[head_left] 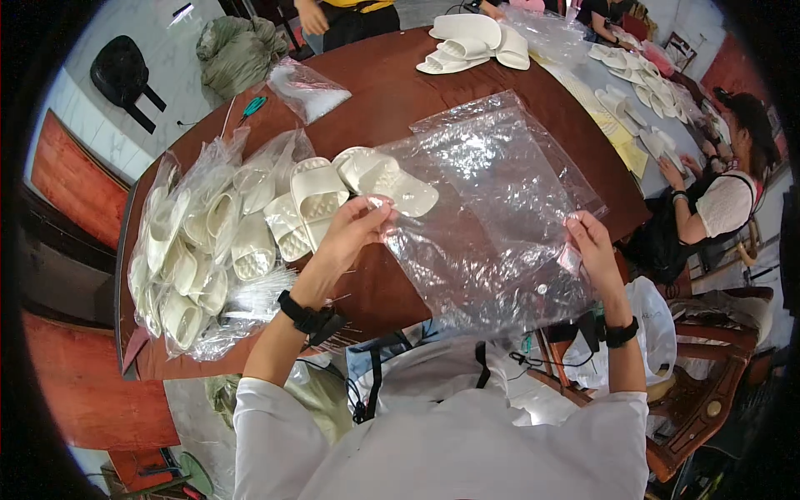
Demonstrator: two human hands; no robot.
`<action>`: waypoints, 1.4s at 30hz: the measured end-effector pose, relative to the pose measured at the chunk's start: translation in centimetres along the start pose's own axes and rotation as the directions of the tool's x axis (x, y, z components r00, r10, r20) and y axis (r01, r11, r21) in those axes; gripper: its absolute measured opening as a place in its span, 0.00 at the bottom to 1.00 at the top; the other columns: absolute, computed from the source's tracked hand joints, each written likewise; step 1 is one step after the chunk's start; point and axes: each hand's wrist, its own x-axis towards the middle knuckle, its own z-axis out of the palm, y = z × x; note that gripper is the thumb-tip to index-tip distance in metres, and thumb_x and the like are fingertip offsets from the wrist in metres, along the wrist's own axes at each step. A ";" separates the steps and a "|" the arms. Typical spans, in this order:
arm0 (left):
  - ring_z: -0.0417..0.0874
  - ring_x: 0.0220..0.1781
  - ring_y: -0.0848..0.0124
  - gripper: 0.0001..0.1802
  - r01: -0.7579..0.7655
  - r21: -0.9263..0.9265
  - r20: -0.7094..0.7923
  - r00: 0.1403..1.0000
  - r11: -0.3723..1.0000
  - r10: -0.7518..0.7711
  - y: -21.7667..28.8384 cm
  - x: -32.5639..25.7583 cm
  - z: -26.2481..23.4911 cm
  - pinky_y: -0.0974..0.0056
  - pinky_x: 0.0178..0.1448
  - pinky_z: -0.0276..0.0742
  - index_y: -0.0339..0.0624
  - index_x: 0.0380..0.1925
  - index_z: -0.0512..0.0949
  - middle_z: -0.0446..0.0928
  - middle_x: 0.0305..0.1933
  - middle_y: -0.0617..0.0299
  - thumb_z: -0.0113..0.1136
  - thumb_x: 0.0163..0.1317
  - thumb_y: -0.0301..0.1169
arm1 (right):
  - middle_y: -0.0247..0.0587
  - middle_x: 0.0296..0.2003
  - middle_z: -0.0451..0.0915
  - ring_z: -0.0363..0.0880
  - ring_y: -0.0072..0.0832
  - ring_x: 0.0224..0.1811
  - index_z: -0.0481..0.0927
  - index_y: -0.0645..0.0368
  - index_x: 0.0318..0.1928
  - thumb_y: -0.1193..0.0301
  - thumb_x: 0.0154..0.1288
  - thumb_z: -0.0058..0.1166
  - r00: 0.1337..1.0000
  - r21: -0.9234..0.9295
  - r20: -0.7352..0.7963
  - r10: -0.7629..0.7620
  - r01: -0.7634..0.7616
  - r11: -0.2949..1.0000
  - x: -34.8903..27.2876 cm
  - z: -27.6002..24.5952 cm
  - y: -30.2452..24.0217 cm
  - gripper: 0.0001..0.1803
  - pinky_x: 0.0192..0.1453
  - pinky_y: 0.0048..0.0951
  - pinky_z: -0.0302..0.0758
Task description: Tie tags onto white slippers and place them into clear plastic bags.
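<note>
A clear plastic bag (475, 258) is stretched between my two hands over the near side of the brown table. My left hand (354, 236) pinches its left edge, thumb against fingers. At the opposite edge, my right hand (593, 248) grips the bag between thumb and fingers. Just beyond my left hand lies a cream slipper (408, 194), with another cream slipper (318, 198) to its left. Further left, several cream slippers (179, 267) sit in clear bags in a pile. More flat clear plastic (500, 117) lies beyond the bag I hold.
Teal-handled scissors (253, 107) and a small clear packet (308, 90) lie at the far left of the table (375, 92). Loose cream slippers (467, 42) rest at its far edge. A co-worker (725, 192) sits at a grey table on the right; a wooden chair (708, 392) stands near my right.
</note>
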 end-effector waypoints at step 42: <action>0.29 0.78 0.41 0.60 -0.323 0.898 0.330 0.944 0.298 0.030 -6.8 9.7 10.8 0.41 0.76 0.35 0.34 0.72 0.41 0.35 0.76 0.35 0.51 0.57 0.68 | 0.55 0.52 0.69 0.67 0.53 0.55 0.71 0.62 0.56 0.65 0.63 0.57 0.906 -0.803 0.267 -0.330 0.398 0.443 8.0 -2.3 0.8 0.24 0.61 0.48 0.62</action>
